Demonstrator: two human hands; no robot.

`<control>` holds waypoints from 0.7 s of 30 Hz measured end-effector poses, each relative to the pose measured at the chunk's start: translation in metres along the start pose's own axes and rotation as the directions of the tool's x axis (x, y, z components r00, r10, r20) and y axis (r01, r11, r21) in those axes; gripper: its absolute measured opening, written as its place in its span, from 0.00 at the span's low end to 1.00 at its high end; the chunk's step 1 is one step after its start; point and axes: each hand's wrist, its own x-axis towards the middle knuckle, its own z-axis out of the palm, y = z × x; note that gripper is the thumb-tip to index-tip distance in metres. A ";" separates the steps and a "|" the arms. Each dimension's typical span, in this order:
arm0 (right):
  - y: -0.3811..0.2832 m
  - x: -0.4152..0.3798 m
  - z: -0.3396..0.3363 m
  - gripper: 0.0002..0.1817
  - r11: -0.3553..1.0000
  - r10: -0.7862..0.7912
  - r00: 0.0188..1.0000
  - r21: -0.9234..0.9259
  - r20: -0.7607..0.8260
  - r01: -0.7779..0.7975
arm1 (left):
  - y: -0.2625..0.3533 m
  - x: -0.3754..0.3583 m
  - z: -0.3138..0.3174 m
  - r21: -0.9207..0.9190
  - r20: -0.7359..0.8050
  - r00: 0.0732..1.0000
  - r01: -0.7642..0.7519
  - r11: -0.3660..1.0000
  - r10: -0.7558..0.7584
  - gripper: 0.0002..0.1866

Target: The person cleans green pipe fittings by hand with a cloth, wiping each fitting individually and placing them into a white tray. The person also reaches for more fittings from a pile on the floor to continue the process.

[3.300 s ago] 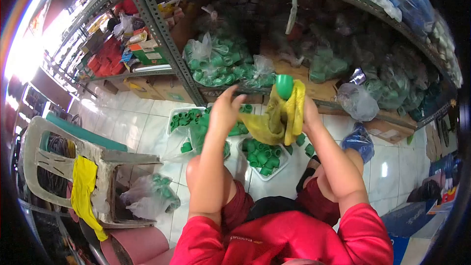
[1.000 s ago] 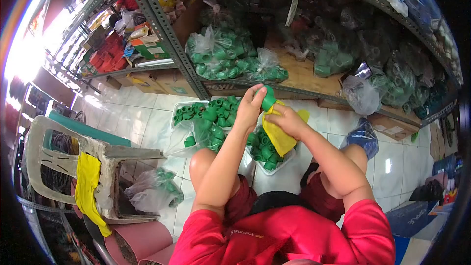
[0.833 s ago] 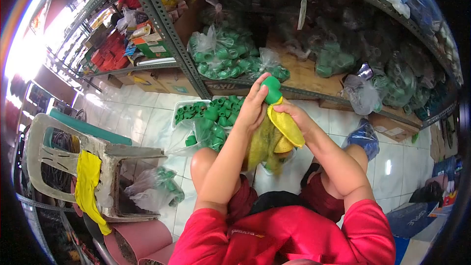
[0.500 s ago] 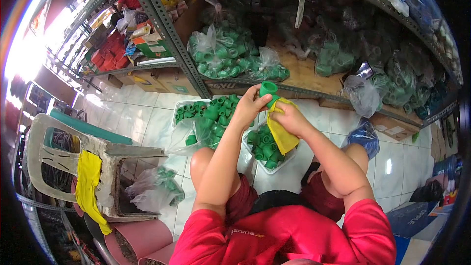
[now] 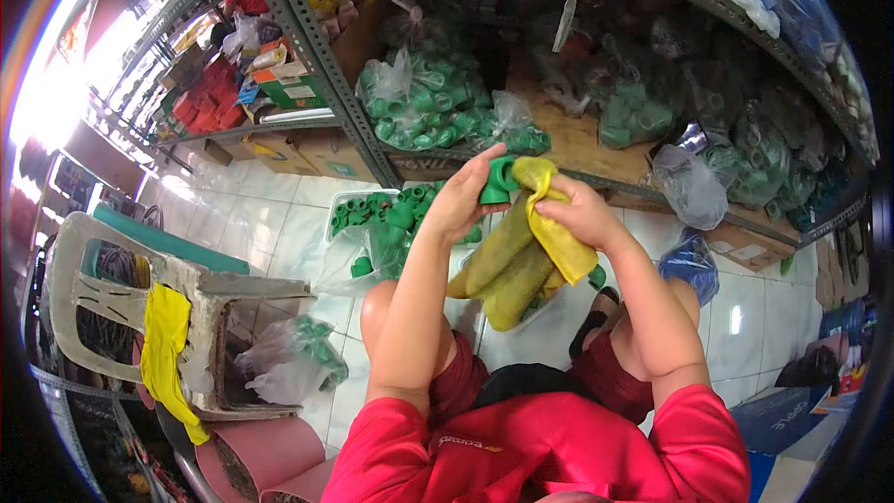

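Observation:
My left hand [image 5: 461, 197] holds a green pipe fitting [image 5: 499, 181] against its palm and fingers, over the floor near the shelf edge. In my right hand [image 5: 579, 214] a yellow cloth [image 5: 507, 265] is gripped, its upper end pressed against the fitting's side. The cloth hangs down, stained dark over much of its surface, and hides most of the white basket below. Left of it stands a white tray [image 5: 346, 197] of green fittings, with a clear bag [image 5: 349, 256] of fittings in front.
A metal shelf [image 5: 596, 175] with bagged green fittings [image 5: 428, 98] runs across the front. At left are a worn plastic chair [image 5: 112, 293] with a yellow cloth [image 5: 168, 345] and a bag [image 5: 298, 354] on the floor. A blue bag [image 5: 689, 265] lies by my right knee.
The green fitting has turned onto its side in my left hand. The yellow cloth has spread out and hangs lower over the basket. My right hand has moved a little to the right.

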 end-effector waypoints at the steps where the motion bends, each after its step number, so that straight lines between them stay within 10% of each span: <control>1: 0.005 0.000 0.003 0.20 0.935 -0.145 0.989 -0.325 0.019 0.144 | -0.001 -0.002 0.004 -0.001 -0.002 1.000 0.002 1.000 -0.002 0.24; 6: 0.024 0.004 0.013 0.15 0.470 -0.200 0.972 -0.859 0.121 0.204 | -0.028 0.011 0.002 0.633 -0.060 0.950 -0.201 0.747 0.307 0.20; 7: 0.031 0.006 0.013 0.16 0.604 -0.171 0.977 -0.770 0.124 0.203 | -0.029 0.010 0.004 0.812 -0.039 0.912 -0.209 0.545 0.407 0.20; 9: 0.035 0.009 0.011 0.16 0.723 -0.141 0.981 -0.664 0.131 0.193 | -0.031 0.010 0.013 0.766 -0.091 0.905 -0.203 0.610 0.416 0.20; 10: 0.033 0.011 0.007 0.16 0.953 0.057 0.990 -0.301 0.126 -0.017 | -0.032 0.011 0.014 0.733 -0.075 0.892 -0.254 0.631 0.445 0.20; 11: 0.033 0.012 0.007 0.16 0.958 0.237 0.950 0.112 0.203 -0.263 | -0.033 0.010 0.014 0.699 -0.060 0.879 -0.301 0.648 0.473 0.20; 15: 0.035 0.006 0.020 0.17 0.930 0.129 0.980 0.324 0.151 -0.173 | -0.034 0.016 0.012 0.586 -0.167 0.905 -0.227 0.778 0.390 0.21; 18: 0.048 0.002 0.018 0.14 0.985 0.010 0.991 -0.172 0.132 0.013 | -0.031 0.012 0.007 0.509 -0.248 0.949 -0.043 0.860 0.194 0.22; 21: 0.044 -0.001 0.021 0.13 0.723 -0.048 0.985 -0.675 0.166 0.149 | -0.025 0.005 0.006 0.456 -0.309 0.949 0.210 0.865 -0.067 0.22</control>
